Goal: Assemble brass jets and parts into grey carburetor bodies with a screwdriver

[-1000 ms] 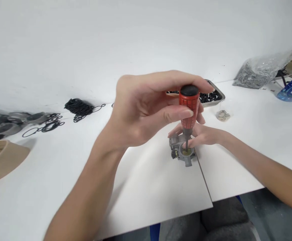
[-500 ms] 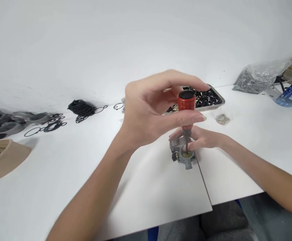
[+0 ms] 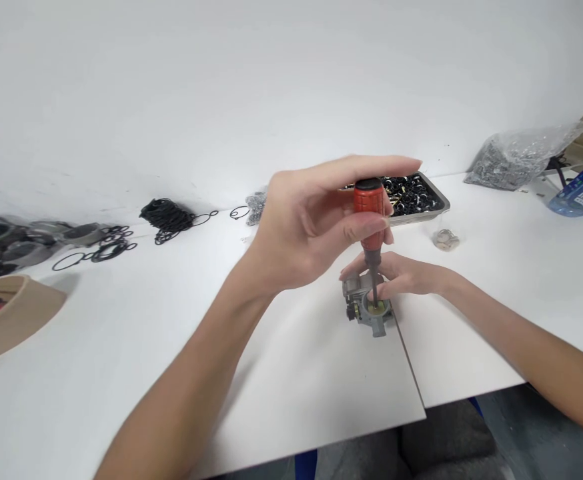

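A red screwdriver [image 3: 368, 200] with a black cap stands upright, its tip down inside the round bore of a grey metal carburetor [image 3: 379, 323]. My left hand [image 3: 311, 220] grips the screwdriver's handle between thumb and fingers, with the index finger stretched out over the cap. Low on the table, my right hand [image 3: 404, 275] holds the carburetor from its far right side, thumb near the bore and fingers behind the body. Brass-coloured metal shows at the bottom of the bore around the tip.
Behind the hands lies a metal tray [image 3: 444, 205] of small black parts. A small clear packet [image 3: 445, 240], a plastic bag [image 3: 506, 160] and a blue package [image 3: 581, 193] are at right. Black rubber gaskets [image 3: 166, 217], grey castings [image 3: 26, 243] and a beige container [image 3: 26, 320] stand left.
My left hand's fingers have closed in around the screwdriver handle, and the index finger has straightened over its cap. My right hand and the carburetor hold their place.
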### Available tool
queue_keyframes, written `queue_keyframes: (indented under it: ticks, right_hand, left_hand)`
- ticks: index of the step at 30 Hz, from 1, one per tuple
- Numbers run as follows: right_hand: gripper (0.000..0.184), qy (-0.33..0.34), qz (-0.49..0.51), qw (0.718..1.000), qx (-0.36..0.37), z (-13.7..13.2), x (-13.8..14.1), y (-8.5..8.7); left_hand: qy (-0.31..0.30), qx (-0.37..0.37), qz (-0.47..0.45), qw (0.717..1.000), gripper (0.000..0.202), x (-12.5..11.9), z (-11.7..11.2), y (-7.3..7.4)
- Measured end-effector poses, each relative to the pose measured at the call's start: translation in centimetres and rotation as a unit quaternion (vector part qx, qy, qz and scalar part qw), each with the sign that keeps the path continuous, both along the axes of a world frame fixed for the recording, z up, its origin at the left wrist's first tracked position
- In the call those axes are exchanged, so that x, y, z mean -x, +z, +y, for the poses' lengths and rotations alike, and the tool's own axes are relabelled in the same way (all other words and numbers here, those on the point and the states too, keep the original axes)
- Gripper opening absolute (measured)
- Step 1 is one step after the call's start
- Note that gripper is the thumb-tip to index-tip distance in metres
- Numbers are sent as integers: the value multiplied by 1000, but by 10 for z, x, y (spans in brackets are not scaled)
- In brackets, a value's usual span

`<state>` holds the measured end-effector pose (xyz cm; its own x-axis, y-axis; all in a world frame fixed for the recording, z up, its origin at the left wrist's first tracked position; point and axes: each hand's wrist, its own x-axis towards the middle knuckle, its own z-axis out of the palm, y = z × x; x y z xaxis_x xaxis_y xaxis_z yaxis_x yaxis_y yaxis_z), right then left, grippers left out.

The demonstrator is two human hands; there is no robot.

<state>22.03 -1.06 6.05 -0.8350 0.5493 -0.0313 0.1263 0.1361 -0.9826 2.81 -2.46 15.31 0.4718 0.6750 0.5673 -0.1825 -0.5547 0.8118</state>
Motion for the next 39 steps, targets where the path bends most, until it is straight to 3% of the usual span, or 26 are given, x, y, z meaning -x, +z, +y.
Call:
queue_keyframes:
  ticks: [6, 9, 12, 14, 17, 20, 23, 28, 32, 35, 39]
  right_hand:
    - [49, 2, 35, 997, 62, 3, 1, -7]
    - [47, -1, 36, 996, 79, 3, 1, -10]
    - [45, 1, 30, 997, 66, 3, 0, -11]
    - [45, 2, 32, 998, 63, 2, 1, -12]
    - [45, 5, 24, 999, 42, 2, -1, -6]
    - [46, 7, -16, 999, -46, 0, -5, 10]
    - [43, -20, -75, 985, -151, -10, -11, 29]
    - [47, -47, -222, 927, -297, -43, -11, 38]
    - [32, -63, -242, 876, -412, -58, -3, 31]
    - [24, -55, -244, 870, -425, -60, -1, 32]
    - [27, -57, -277, 891, -355, -64, -18, 46]
  left_hand:
    - [81, -53, -17, 995, 19, 6, -1, 5]
    - [160, -114, -125, 973, 15, 21, 10, 12]
    - [239, -70, -216, 944, 20, 34, 26, 3]
    - [276, 2, -253, 927, 19, 37, 35, -18]
    - [303, 155, -241, 909, 23, 33, 40, -68]
    - [314, 272, -246, 876, 33, 26, 38, -114]
    - [298, 326, -239, 865, 38, 19, 34, -138]
    - [273, 336, -200, 879, 39, 16, 34, -145]
    - [268, 328, -186, 886, 37, 17, 34, -145]
    - [261, 329, -186, 888, 36, 18, 33, -145]
    - [257, 330, -186, 889, 36, 17, 33, -144]
